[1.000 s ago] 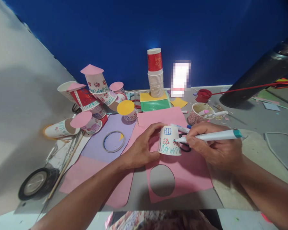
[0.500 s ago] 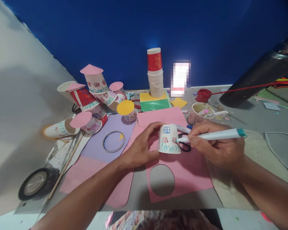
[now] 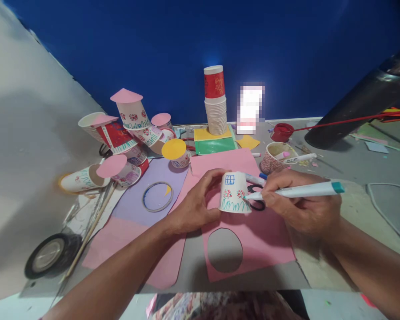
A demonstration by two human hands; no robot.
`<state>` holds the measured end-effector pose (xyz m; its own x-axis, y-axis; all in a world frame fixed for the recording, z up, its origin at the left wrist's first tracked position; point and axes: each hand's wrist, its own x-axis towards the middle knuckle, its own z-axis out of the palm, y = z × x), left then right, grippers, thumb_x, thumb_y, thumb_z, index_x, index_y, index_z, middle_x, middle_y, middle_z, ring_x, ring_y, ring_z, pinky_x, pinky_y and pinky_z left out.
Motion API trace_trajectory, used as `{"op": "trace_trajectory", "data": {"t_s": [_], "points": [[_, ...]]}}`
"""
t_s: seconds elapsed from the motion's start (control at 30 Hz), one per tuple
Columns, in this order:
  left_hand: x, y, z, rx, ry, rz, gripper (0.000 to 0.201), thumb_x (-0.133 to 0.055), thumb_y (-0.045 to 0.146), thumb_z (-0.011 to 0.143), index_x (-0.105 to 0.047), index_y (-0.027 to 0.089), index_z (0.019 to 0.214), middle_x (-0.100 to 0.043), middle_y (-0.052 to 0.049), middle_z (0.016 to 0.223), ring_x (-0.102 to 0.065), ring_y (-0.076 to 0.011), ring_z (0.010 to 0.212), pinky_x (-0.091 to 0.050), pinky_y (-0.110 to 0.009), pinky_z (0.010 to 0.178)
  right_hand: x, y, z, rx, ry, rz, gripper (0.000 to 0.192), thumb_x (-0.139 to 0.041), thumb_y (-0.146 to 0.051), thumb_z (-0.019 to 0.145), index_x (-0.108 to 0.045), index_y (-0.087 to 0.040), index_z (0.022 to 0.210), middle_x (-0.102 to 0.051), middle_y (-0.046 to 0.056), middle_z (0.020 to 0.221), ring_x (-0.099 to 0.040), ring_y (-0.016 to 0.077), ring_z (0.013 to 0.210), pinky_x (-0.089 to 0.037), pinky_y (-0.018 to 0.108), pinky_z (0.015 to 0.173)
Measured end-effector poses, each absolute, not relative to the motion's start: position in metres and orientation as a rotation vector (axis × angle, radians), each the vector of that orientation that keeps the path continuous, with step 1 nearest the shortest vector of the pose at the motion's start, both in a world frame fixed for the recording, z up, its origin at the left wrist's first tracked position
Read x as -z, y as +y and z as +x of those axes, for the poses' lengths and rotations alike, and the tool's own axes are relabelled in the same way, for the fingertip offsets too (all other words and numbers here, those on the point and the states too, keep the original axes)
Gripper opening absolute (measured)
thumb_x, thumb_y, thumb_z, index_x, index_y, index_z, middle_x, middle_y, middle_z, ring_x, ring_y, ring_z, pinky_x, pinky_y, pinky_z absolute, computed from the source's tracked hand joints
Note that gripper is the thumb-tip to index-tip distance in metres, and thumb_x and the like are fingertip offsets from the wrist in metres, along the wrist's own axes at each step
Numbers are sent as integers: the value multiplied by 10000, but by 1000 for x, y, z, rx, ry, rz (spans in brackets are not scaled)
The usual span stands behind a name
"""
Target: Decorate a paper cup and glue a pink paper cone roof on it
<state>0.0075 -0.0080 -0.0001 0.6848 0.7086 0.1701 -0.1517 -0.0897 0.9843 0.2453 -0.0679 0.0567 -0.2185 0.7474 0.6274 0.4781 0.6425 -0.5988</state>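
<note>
While the left hand (image 3: 195, 206) holds the upside-down cup (image 3: 234, 193), the right hand (image 3: 300, 204) pinches a pen (image 3: 296, 191); scissors (image 3: 257, 200) hide behind, and painted cups (image 3: 130, 133) crowd the worktop (image 3: 353, 209).

Paper cup (image 3: 234, 193) turned slightly in left hand (image 3: 196, 205); blue window and both red flowers now face camera. Marker (image 3: 298, 191) tip in right hand (image 3: 302, 202) shifted lower, onto the green zigzag.

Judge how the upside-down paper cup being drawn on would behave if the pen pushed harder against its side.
The paper cup looks thin-walled, so its side would probably dent. It seems light and would likely slide or tip on the pink paper unless the left hand braces it. The pen in the right hand touches low, near the rim.
</note>
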Motion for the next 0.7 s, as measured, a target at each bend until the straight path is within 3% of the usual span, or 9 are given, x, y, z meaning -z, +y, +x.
{"op": "trace_trajectory", "data": {"t_s": [0.43, 0.7], "points": [[1, -9, 8, -785, 492, 1532, 813, -642, -51, 661, -508, 278, 1393, -541, -87, 1514, -488, -306, 1490, -349, -503, 1291, -52, -68, 244, -383, -1893, -973, 105, -688, -151, 911, -696, -244, 862, -743, -11, 696, -675, 156, 547, -520, 292, 539], [0, -8, 8, -778, 491, 1492, 825, -636, -64, 641, -510, 283, 1379, -533, -88, 1533, -455, -306, 1526, -325, -504, 1307, -56, -68, 247, -346, -1863, -1025, 138, -657, -165, 928, -678, -246, 818, -709, -28, 655, -602, 125, 478, -446, 262, 453]]}}
